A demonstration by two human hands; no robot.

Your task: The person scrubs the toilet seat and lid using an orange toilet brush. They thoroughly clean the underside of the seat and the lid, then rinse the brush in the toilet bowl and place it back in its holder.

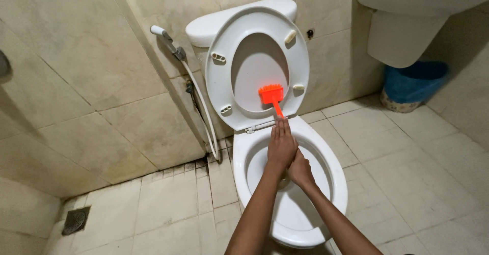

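Orange plastic brush [271, 94], one, flat rectangular bristle head pressed against raised oval seat [222, 82] above glossy white toilet bowl [340, 183]. Left hand [281, 145] fingers extended along thin handle; right hand [300, 171] tucked beneath, grasp unclear. Matte beige tiles [402, 173]; one blue bin [411, 86].

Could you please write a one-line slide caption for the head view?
Both hands, left hand over right hand, press an orange brush against the raised toilet seat.
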